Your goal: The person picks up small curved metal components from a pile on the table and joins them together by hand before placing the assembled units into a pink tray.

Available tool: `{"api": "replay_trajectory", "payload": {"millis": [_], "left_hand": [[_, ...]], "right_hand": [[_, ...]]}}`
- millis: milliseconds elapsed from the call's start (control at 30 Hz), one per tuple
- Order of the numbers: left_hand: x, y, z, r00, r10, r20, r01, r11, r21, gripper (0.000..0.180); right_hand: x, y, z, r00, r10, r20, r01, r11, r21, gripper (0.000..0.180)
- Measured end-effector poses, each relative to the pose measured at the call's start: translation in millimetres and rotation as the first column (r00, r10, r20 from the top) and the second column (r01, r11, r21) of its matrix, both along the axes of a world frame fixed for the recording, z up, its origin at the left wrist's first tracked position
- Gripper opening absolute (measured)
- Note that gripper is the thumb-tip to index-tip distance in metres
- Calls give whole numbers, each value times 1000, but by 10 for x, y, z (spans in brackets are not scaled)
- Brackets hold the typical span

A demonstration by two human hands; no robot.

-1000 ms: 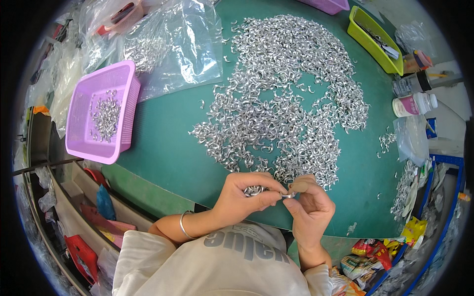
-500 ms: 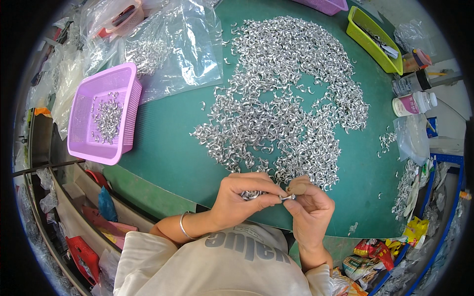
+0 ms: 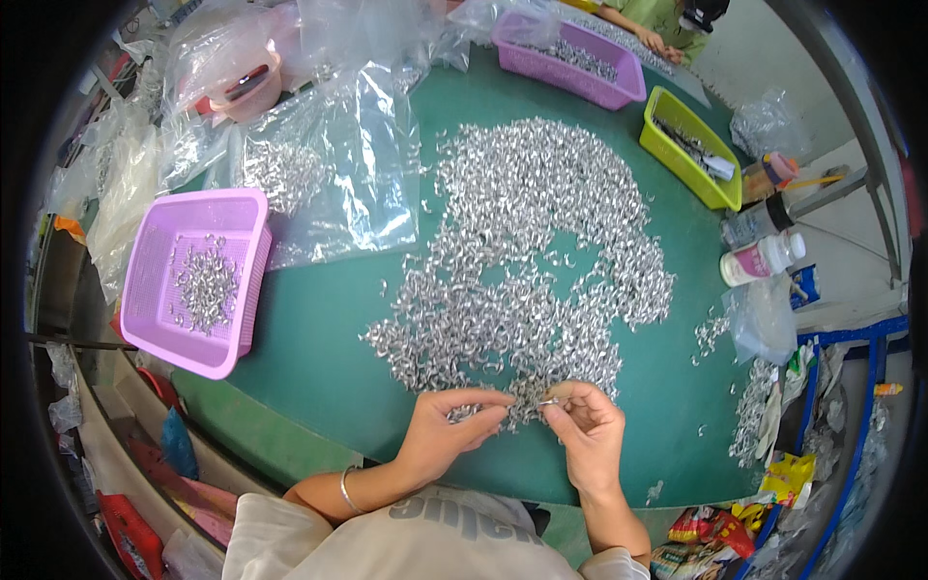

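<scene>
Small curved silver metal pieces (image 3: 541, 174) lie in a broad, loose heap on the green table. At the heap's near edge, my right hand (image 3: 592, 435) pinches one curved metal piece (image 3: 549, 402) between thumb and forefinger. My left hand (image 3: 440, 430) is a short way to its left, its thumb and fingertips close together and pointing at the right hand. Several silver pieces (image 3: 464, 414) show in the hollow of the left hand; its palm is hidden. The hands do not touch.
Left stands a purple basket (image 3: 253, 280) with some pieces. A clear plastic bag (image 3: 372, 193) with more lies behind it. Far back are another purple basket (image 3: 570, 87), a green bin (image 3: 720, 193) and a co-worker's hands (image 3: 662, 46). Bottles (image 3: 759, 259) line the right edge.
My hands have moved apart; before, their fingertips met at one small piece. The view has tilted up, bringing the far basket and the co-worker into sight.
</scene>
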State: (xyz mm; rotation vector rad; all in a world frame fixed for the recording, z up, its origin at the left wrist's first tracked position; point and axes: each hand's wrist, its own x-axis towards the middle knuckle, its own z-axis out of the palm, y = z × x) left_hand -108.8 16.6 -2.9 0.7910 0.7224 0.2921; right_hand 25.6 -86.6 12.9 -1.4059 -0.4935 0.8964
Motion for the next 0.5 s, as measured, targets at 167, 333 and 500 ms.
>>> {"api": "replay_trajectory", "payload": {"millis": [167, 333, 500], "left_hand": [[-73, 136, -138, 998, 67, 6, -67, 997, -33, 17], [-96, 222, -172, 994, 107, 18, -105, 989, -103, 17], [-121, 296, -226, 987, 161, 13, -159, 980, -117, 17]], "right_hand": [[364, 199, 85, 985, 9, -172, -2, 999, 42, 15], [607, 426, 102, 946, 81, -315, -48, 993, 109, 14], [927, 807, -1, 935, 95, -342, -115, 993, -38, 14]]}}
